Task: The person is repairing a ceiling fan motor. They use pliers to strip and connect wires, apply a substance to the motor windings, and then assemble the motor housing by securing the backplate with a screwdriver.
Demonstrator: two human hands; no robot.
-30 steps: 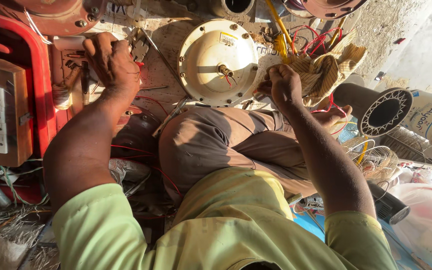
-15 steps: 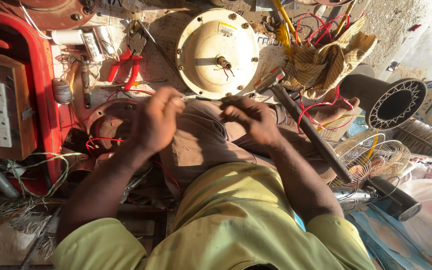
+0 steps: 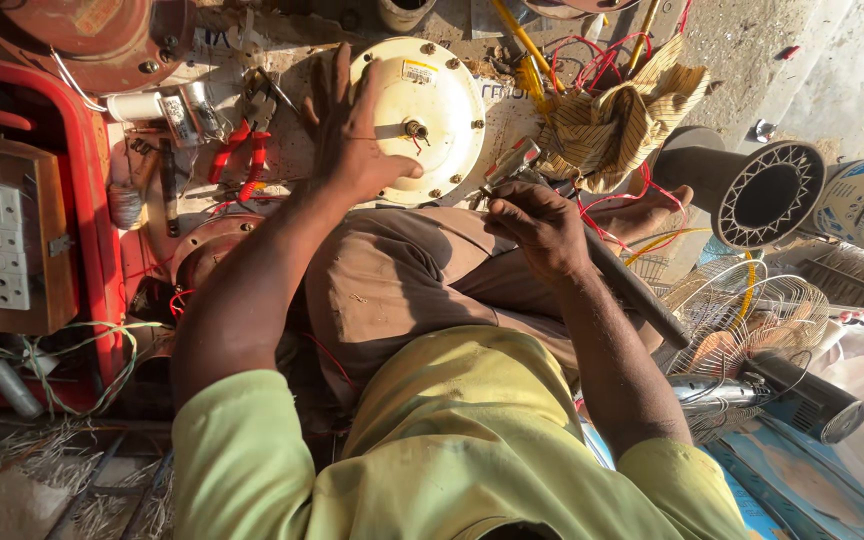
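Left hand (image 3: 352, 140) spread flat on round cream metal housing (image 3: 437, 110); right hand (image 3: 537, 222) fisted around, seemingly, a dark tool handle (image 3: 642, 295).

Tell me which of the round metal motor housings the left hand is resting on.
The cream-white round housing with the central shaft, right in front of the knees; the left hand lies flat on its left side. The rust-red housings sit apart, untouched.

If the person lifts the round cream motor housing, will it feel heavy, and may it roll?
The cream motor housing looks like bolted metal, so probably heavy and stiff. Lying flat under the left hand, it seems unlikely to roll; on edge it might.
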